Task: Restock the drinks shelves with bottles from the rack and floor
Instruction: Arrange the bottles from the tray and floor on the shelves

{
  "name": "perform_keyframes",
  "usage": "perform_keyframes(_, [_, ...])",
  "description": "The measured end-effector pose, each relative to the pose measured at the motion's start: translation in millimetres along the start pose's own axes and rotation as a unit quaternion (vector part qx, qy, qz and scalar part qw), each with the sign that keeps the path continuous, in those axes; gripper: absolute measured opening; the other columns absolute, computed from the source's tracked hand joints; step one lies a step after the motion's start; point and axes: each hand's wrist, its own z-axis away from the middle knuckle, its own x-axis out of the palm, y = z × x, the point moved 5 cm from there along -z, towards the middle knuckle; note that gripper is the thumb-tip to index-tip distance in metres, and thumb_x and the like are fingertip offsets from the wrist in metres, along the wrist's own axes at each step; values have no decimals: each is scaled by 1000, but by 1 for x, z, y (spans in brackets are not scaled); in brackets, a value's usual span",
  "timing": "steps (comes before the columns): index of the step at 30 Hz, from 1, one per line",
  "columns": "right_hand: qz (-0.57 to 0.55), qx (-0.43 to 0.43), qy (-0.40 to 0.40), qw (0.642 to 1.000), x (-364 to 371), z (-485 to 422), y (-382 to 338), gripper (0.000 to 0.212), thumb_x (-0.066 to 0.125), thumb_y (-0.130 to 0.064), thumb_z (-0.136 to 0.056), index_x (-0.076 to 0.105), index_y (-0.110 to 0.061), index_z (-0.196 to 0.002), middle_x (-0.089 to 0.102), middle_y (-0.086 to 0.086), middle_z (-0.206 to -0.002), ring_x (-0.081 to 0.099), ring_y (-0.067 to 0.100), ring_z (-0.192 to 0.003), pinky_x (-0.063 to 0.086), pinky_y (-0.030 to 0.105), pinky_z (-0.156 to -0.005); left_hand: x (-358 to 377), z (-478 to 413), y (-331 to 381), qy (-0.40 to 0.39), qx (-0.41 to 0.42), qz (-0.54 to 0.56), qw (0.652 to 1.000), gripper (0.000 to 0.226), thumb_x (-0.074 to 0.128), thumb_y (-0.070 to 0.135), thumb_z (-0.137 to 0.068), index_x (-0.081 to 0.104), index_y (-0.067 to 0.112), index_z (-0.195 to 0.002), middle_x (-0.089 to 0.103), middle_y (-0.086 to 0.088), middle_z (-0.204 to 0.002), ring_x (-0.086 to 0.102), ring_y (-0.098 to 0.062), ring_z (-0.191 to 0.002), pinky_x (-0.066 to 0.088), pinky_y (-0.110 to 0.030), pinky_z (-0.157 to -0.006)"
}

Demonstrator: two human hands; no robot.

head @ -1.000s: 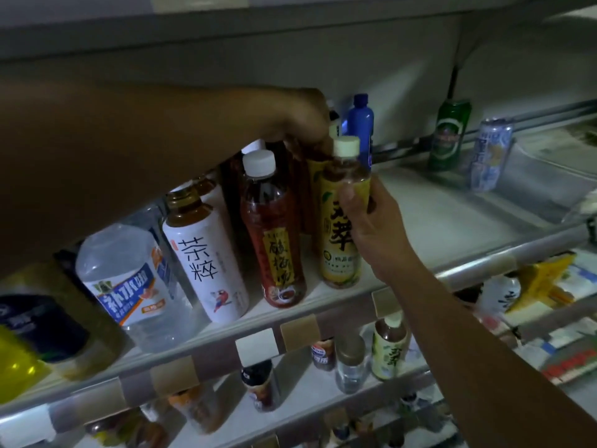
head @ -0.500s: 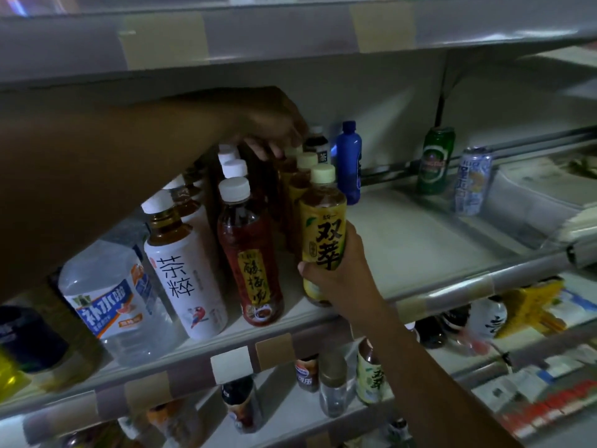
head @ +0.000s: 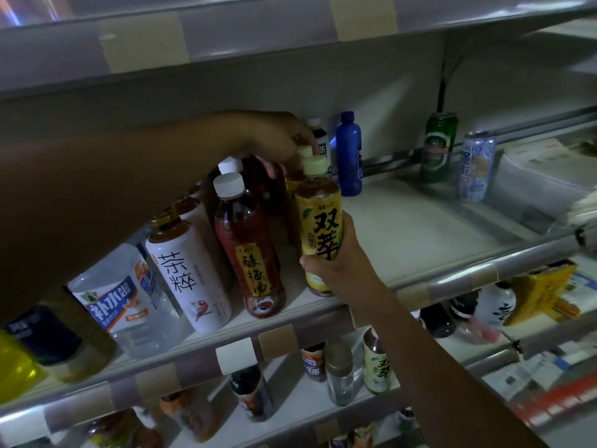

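A long white shelf with a shiny metal front rail (head: 420,240) holds the drinks. They crowd its left half, in rows that run from the front edge to the back wall.

Near the left end by the front edge stands a big clear plastic bottle with a blue and orange label (head: 129,299). It is full of clear water. Just right of it is a tall white bottle with black writing and a small red bird (head: 190,273), and brown tea shows at its neck. Next comes a see-through bottle with a white cap (head: 248,253), filled with a dark red drink.

Right of that, at the front edge, is the bottle with the yellow label and cream cap (head: 319,227). Brown tea shows above the label. The right hand (head: 336,270) holds it low down, with the fingers (head: 311,265) wrapped round the bottom part. Its base is right at the shelf, but I cannot tell if it rests there.

The left hand (head: 277,143) reaches to the back of the rows. Its fingers bend down over the bottle tops there, next to another cream cap (head: 305,151). I cannot tell if they grip anything.

By the back wall stands a dark blue plastic bottle (head: 349,156). Further right are a green can (head: 439,147) and a white and blue can (head: 476,166), well apart from the bottles.

On the shelf below (head: 478,345) sit a small yellow-label bottle (head: 376,367) and a small clear bottle (head: 339,373).
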Motion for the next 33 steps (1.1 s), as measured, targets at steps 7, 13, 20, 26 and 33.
perform_keyframes(7, [11,6,-12,1000,-1,1,3,80,76,-32,-66,30,-58,-126,62,-19,-107,65,6,-100,56,46,-91,5,2,4,0,14,-15,1000,34,56,3,-95,57,21,-123,62,-10,-114,63,-19,-83,53,-29,-64])
perform_keyframes(13, [15,34,-15,999,0,3,0,87,77,-36,-63,27,-53,-132,61,-15,-113,64,8,-105,56,45,-94,5,7,7,10,-15,-24,1000,45,53,0,-94,54,23,-133,57,-6,-122,60,-18,-88,52,-27,-64])
perform_keyframes(20, [56,61,-5,997,-18,36,-20,84,78,-29,-79,23,-49,-139,44,-15,-131,53,-15,-101,40,3,-73,-8,39,24,212,12,-46,976,39,40,1,-99,58,10,-132,52,-11,-141,53,-27,-121,43,-30,-90])
perform_keyframes(26, [234,88,43,967,-49,109,-56,74,63,-37,-88,26,-30,-152,44,2,-144,52,24,-115,49,45,-98,15,95,42,283,51,-4,958,31,41,12,-100,60,13,-124,60,-12,-126,56,-28,-108,47,-39,-88])
perform_keyframes(33, [482,143,64,862,-72,224,-71,78,54,-49,-90,16,-27,-155,22,6,-161,14,44,-146,22,54,-117,129,164,78,299,182,-127,928,40,48,23,-97,45,19,-137,44,-8,-145,42,-36,-129,41,-54,-100])
